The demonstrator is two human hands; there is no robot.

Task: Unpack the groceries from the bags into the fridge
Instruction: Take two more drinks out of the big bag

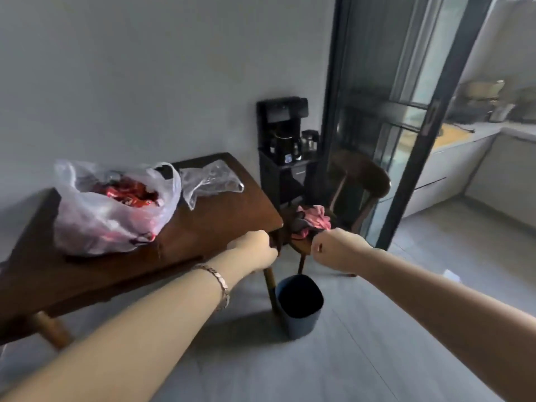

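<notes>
While arms are held out, left hand is seen at table corner, right hand before chair. Fingers are curled in; whether anything is held cannot be told. Bag of red packets is set on table by front edge, empty bag beside it. Bin is stood by table leg; open floor at right.

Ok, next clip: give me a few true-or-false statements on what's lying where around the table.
1. The white bag on the table holds red packets. True.
2. The blue bin stands on the table. False: it stands on the floor beside the table.
3. A pink cloth lies on the chair. True.
4. The clear bag lies on the floor. False: it lies on the table beside the white bag.
</notes>
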